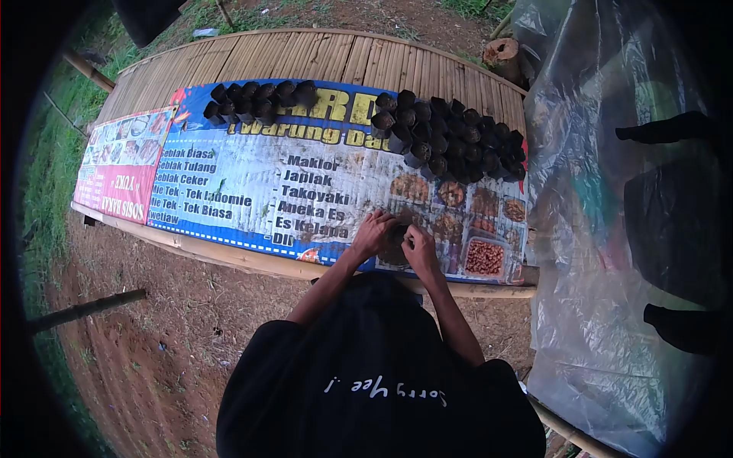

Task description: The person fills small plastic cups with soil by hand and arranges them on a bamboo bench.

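A small black seedling bag [397, 231] stands on the printed banner near the table's front edge, partly covered by my hands. My left hand [373, 232] has its fingers closed on the bag's left side. On the other side, my right hand [418, 249] is curled with its fingers pinched together at the bag's edge; what they hold is hidden. Beyond my hands, several similar black seedling bags [450, 137] stand packed in a group at the back right. A smaller group of black bags [259, 101] sits at the back left.
The banner [252, 179] covers much of a bamboo-slat table [305, 52]. A red and white banner [122, 168] lies at the left end. Clear plastic sheeting [588, 305] hangs at the right, beside a cut log [502, 52]. A bamboo pole [88, 311] juts in at left.
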`<state>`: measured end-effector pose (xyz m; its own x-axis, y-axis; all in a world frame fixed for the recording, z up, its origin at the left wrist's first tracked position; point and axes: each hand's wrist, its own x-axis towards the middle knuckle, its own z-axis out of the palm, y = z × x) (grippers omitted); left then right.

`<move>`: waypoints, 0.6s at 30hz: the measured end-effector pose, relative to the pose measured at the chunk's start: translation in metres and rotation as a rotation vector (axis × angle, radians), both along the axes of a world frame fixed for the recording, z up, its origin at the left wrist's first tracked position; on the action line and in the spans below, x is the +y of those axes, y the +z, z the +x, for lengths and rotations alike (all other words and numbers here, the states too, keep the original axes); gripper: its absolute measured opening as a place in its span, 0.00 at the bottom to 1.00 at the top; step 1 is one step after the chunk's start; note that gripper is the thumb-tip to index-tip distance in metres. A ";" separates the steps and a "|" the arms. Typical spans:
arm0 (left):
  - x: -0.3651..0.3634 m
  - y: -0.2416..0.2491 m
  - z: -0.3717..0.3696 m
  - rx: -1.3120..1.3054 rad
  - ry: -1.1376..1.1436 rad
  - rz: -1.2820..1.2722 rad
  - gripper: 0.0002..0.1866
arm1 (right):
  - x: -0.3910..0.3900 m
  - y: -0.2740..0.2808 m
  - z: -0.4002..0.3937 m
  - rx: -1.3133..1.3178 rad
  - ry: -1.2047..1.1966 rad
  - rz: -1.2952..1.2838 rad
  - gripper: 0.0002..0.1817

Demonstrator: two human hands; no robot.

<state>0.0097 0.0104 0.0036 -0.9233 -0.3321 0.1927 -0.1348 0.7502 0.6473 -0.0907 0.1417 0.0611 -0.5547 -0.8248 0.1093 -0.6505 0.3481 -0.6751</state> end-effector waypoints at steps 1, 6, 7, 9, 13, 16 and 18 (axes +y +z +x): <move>0.000 -0.002 -0.001 0.003 0.001 0.000 0.25 | -0.001 0.003 -0.001 -0.048 -0.003 -0.014 0.06; -0.001 0.000 0.002 0.000 -0.009 0.032 0.25 | 0.000 0.006 0.010 0.081 -0.076 -0.014 0.06; -0.001 0.001 0.001 0.004 -0.009 0.028 0.25 | 0.003 0.003 0.013 0.045 -0.051 0.047 0.05; 0.001 -0.001 0.001 -0.007 0.006 0.005 0.26 | 0.001 0.005 0.012 0.009 -0.018 0.107 0.05; 0.003 -0.005 0.001 -0.027 -0.005 0.009 0.26 | -0.001 0.003 0.011 0.133 -0.116 -0.076 0.07; 0.001 -0.001 0.001 -0.043 0.008 0.035 0.26 | -0.002 0.006 0.010 0.073 -0.041 -0.015 0.07; 0.002 -0.003 0.002 0.003 0.007 0.011 0.26 | -0.003 0.013 0.008 0.015 -0.112 -0.027 0.07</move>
<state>0.0117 0.0122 0.0005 -0.9204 -0.3407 0.1915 -0.1383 0.7422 0.6557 -0.0832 0.1388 0.0740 -0.6417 -0.7541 0.1399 -0.6186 0.4011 -0.6756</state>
